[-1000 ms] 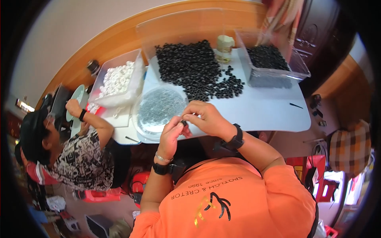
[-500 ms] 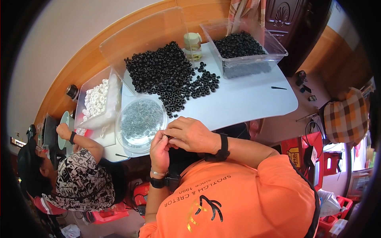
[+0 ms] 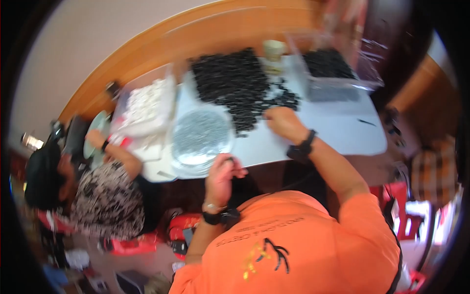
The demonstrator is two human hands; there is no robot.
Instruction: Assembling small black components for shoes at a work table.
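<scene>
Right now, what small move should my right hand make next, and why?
Perhaps ease your right hand toward the loose black pieces: it's close beside them, fingers curled, while your left hand seems to hold a small dark piece.

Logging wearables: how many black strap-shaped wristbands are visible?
3: the left wristband, by the person's left hand; the right wristband, by the right hand; the third wristband, on a co-worker. Their other wrist is unclear; another may hide.

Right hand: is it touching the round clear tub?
Apart. The head view shows white tabletop between the right hand and the round clear tub.
</scene>
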